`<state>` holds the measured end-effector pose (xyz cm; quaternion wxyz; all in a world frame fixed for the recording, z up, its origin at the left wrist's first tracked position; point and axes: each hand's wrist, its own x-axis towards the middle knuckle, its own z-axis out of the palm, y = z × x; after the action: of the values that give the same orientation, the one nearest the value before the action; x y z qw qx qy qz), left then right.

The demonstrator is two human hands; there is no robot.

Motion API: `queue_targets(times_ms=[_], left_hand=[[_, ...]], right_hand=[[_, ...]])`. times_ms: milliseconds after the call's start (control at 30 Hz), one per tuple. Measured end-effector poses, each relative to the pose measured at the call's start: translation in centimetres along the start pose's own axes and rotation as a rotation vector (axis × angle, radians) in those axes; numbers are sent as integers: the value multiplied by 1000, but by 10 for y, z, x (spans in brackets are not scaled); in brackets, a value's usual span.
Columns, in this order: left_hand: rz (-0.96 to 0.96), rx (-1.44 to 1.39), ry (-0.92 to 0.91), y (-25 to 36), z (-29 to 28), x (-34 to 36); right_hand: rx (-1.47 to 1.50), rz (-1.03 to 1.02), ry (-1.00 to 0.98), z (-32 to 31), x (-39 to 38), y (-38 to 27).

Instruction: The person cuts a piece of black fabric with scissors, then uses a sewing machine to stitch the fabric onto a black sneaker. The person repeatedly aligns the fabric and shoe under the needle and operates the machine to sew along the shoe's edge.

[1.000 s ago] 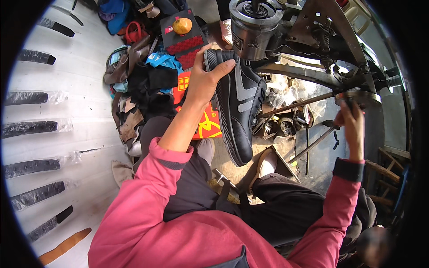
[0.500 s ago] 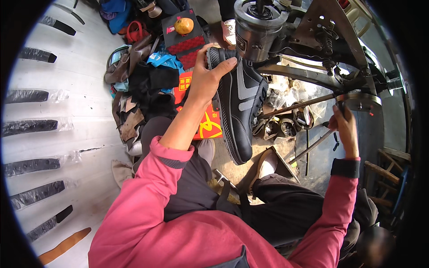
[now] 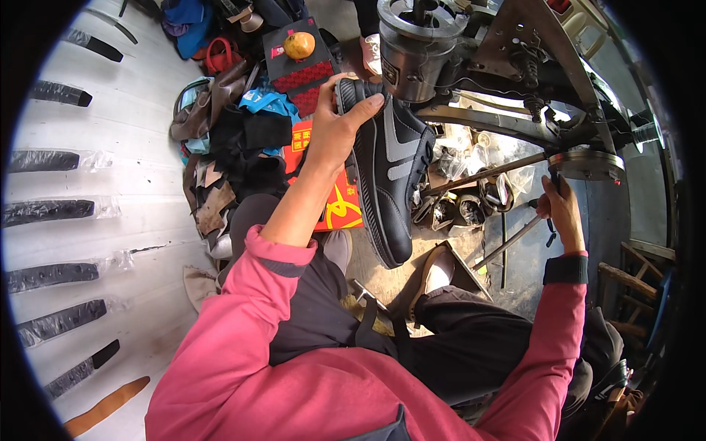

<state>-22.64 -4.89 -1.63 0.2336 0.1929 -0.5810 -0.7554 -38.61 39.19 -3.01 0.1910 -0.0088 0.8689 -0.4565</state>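
Our left hand (image 3: 334,125) keeps its grip closed around the heel of the black sneaker (image 3: 390,176), raised to the stitching machine's head (image 3: 419,44). Our right hand (image 3: 562,209) has slid down, fingers wrapped on the handwheel's (image 3: 588,165) crank, so turning can begin.

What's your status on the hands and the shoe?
Left hand grips heel of black leather sneaker with grey stripes, held at grey metal stitching machine. Right hand on machine's handwheel crank. Nothing blocking.
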Motion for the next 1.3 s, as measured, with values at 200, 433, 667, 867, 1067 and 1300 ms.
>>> queue_targets(times_ms=[200,433,667,867,1067,1300], left_hand=[[-15,-1,-5,-1,0,2],[-32,-17,1,0,0,3],[-17,13,0,-3,-3,7],[-41,-24,5,-2,-3,10],[-26,-19,6,-3,-2,10],[-51,-22,-3,-2,-3,11]], right_hand=[[47,-319,367,-79,-7,-39],[-204,18,372,-41,25,32],[41,-267,99,-34,-14,-43],[6,-262,515,-96,27,8],[-93,21,37,-6,9,13],[5,-385,310,-86,-6,-39]])
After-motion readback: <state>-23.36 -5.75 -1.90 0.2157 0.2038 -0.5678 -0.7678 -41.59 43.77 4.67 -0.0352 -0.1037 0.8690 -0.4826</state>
